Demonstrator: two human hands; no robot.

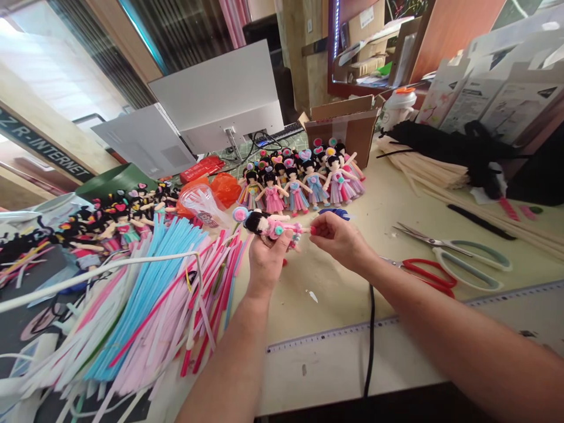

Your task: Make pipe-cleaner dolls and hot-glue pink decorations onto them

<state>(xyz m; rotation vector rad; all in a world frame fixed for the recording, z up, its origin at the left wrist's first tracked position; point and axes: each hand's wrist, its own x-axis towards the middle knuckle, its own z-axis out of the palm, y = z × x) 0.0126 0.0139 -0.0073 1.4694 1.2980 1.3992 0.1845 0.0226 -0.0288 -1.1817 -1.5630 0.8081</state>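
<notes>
A small pipe-cleaner doll with black hair and a pink dress lies sideways above the table. My left hand is closed around its body, thumb on the skirt, with the head pointing left. At the leg end, my right hand pinches a small red piece that looks like the doll's foot. Whether that piece is fixed to the leg is too small to tell. Just behind my right hand lies a dark blue bundle. Another red bit shows below my left thumb.
Several finished dolls stand in rows beyond my hands. Bundles of pipe cleaners cover the left side. Grey-handled scissors and red-handled scissors lie right. A ruler strip and black cable are near the front edge.
</notes>
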